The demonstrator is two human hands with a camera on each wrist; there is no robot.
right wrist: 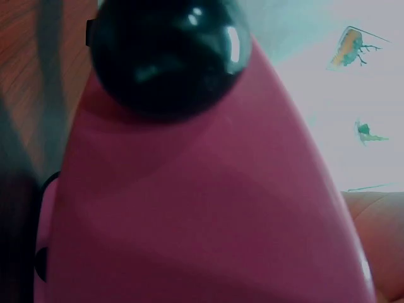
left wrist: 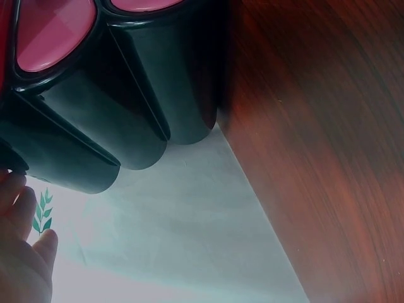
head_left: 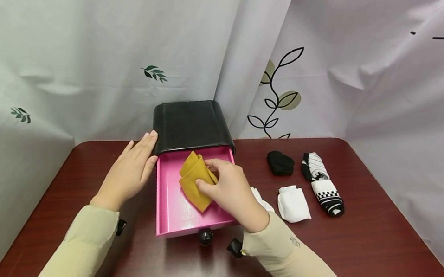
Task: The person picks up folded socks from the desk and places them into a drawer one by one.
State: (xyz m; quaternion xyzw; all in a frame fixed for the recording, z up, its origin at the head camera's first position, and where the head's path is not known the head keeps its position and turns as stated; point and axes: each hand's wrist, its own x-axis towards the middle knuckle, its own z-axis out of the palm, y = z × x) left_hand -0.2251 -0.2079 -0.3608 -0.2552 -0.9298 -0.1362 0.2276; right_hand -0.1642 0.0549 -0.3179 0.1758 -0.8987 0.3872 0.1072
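Note:
A black drawer cabinet (head_left: 190, 124) stands at the back of the table, its pink drawer (head_left: 169, 215) pulled out. In the head view my right hand (head_left: 233, 188) pinches a folded mustard-yellow sock (head_left: 195, 184) between thumb and fingers, inside the drawer. My left hand (head_left: 131, 169) rests with straight fingers against the cabinet's left side; part of it (left wrist: 25, 240) shows in the left wrist view. The right wrist view is mostly filled by the drawer front (right wrist: 202, 208) and its round black knob (right wrist: 170, 57), with a bit of my right hand (right wrist: 382, 240) at the edge.
Right of the drawer lie a black folded sock (head_left: 280, 163), a white folded sock (head_left: 293, 204), a striped sock (head_left: 316, 167) and a black-and-white checked sock (head_left: 328, 197). Another white item (head_left: 262, 200) is partly hidden behind my right wrist. A white patterned curtain (head_left: 110, 55) hangs behind the table.

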